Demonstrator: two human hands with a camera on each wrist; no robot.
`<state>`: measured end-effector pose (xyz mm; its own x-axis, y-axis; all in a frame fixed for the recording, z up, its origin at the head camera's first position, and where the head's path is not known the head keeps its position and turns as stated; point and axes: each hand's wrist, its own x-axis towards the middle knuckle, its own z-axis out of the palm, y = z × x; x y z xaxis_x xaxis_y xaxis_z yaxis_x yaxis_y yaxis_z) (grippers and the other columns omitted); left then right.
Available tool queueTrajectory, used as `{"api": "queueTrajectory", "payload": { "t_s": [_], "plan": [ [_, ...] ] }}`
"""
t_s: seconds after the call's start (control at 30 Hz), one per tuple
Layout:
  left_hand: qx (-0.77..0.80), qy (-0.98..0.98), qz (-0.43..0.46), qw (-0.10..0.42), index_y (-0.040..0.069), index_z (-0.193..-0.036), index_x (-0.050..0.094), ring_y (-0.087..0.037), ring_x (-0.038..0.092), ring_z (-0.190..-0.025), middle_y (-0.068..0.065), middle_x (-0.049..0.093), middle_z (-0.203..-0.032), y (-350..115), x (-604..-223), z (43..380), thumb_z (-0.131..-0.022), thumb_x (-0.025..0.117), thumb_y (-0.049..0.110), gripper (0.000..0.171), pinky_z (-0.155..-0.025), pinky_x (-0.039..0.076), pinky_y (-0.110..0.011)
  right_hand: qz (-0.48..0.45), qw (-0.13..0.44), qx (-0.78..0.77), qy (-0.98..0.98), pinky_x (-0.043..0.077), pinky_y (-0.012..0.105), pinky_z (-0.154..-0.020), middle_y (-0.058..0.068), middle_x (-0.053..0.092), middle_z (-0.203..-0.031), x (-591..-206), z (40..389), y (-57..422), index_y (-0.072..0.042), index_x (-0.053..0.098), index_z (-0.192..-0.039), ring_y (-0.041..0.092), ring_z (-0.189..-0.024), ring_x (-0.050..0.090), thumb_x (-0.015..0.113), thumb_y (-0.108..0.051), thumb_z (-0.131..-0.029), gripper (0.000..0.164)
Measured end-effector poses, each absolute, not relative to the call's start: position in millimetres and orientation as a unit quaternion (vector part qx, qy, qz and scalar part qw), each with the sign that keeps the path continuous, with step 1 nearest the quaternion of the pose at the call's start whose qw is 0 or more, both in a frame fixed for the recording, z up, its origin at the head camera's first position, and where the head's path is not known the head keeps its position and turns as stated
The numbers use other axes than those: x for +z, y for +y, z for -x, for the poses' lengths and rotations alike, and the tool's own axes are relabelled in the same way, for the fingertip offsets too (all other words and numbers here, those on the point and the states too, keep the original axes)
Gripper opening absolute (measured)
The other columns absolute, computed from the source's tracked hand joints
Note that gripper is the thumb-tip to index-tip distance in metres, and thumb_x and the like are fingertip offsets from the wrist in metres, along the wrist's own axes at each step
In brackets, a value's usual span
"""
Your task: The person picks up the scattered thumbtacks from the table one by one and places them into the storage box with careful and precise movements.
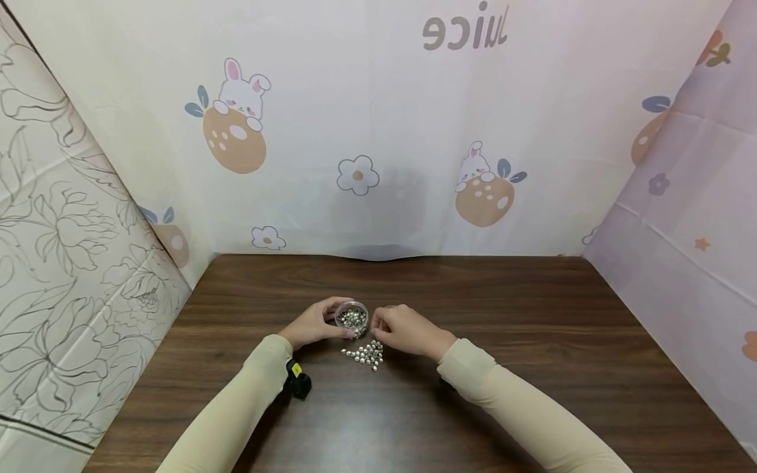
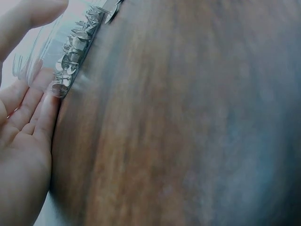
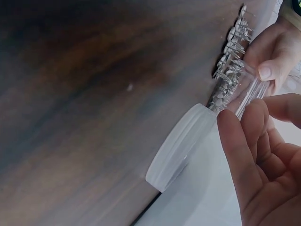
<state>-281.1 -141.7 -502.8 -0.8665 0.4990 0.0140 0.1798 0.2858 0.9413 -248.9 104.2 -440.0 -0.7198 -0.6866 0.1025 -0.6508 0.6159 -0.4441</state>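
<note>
My left hand grips a small clear round jar on the table, thumb and fingers about its sides. Many silver thumbtacks lie inside it. Loose thumbtacks are scattered on the tabletop just in front of the jar. Right beside the jar is my right hand, its fingers curled and their tips close to the rim. I cannot tell whether a thumbtack sits between those fingertips. In the right wrist view, a whitish round lid lies on the table beside the right hand's fingers.
A dark wood-grain table carries everything. Behind it hangs a pale curtain with rabbit and fruit prints; patterned cloths line both sides. A black wrist device is strapped under the left cuff.
</note>
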Motion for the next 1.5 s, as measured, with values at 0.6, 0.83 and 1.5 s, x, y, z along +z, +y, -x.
{"api": "queueTrajectory", "payload": {
  "t_s": [0.6,0.83,1.5],
  "plan": [
    [0.561,0.783,-0.225,0.15,0.014,-0.137,0.045,-0.022,0.052,-0.113,-0.013,0.055,-0.128,-141.2,-493.0,276.5,-0.075,0.079,0.017,0.071,-0.099,0.039,-0.052,0.371,0.026,-0.18,0.911,0.039,0.02,-0.045,-0.01,0.05,-0.057,-456.1,246.4,105.4,-0.017,0.06,-0.081,0.001,-0.047,0.042,0.061,-0.016,-0.087,0.006],
    [0.557,0.779,-0.243,0.152,0.008,-0.137,0.044,-0.028,0.052,-0.113,-0.02,0.054,-0.128,-139.6,-472.9,265.8,-0.077,0.076,0.013,0.069,-0.097,0.041,-0.051,0.369,0.019,-0.164,0.915,0.042,0.021,-0.047,-0.011,0.052,-0.06,-458.2,246.4,103.6,-0.017,0.062,-0.079,0.001,-0.05,0.044,0.063,-0.016,-0.086,0.007],
    [0.556,0.78,-0.243,0.15,0.009,-0.136,0.045,-0.028,0.051,-0.113,-0.019,0.054,-0.128,-140.2,-474.7,266.5,-0.076,0.077,0.014,0.069,-0.097,0.042,-0.05,0.394,-0.013,-0.147,0.907,0.042,0.02,-0.047,-0.01,0.056,-0.063,-458.1,247.0,102.1,-0.016,0.063,-0.075,0.0,-0.051,0.044,0.062,-0.009,-0.084,0.011]
  ]
}}
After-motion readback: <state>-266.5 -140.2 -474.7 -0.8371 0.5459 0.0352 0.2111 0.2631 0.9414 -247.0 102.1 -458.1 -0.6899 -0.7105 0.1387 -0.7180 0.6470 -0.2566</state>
